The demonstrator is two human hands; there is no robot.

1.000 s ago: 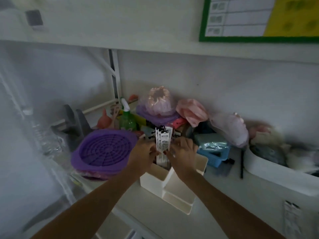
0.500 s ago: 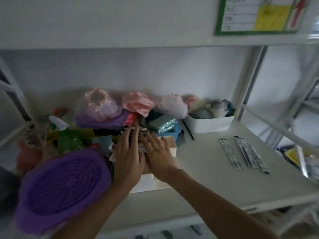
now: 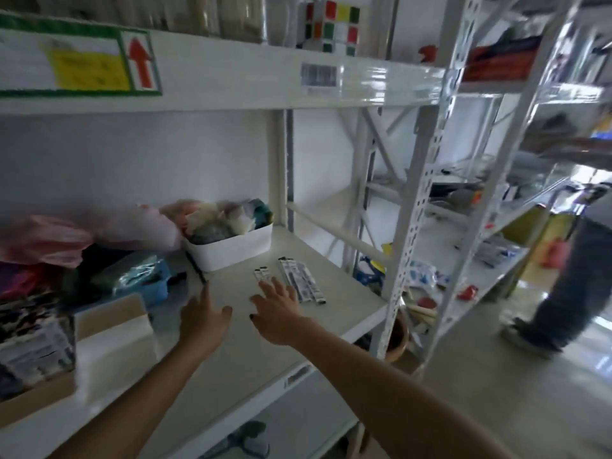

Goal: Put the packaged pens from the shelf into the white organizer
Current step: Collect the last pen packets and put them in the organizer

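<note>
Clearly our hands, left hand (image 3: pixel 202 321) and right hand (image 3: pixel 277 308), were open and empty near mid-frame; the packaged pens (image 3: pixel 299 281) looked light, slippery, best pinched mid-length.

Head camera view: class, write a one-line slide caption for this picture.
Both open hands, left hand and right hand, reach toward packaged pens lying flat on a white shelf.

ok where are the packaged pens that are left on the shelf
In the head view, the packaged pens lie flat on the shelf right of centre, just beyond the right hand and in front of the white bin.
</note>
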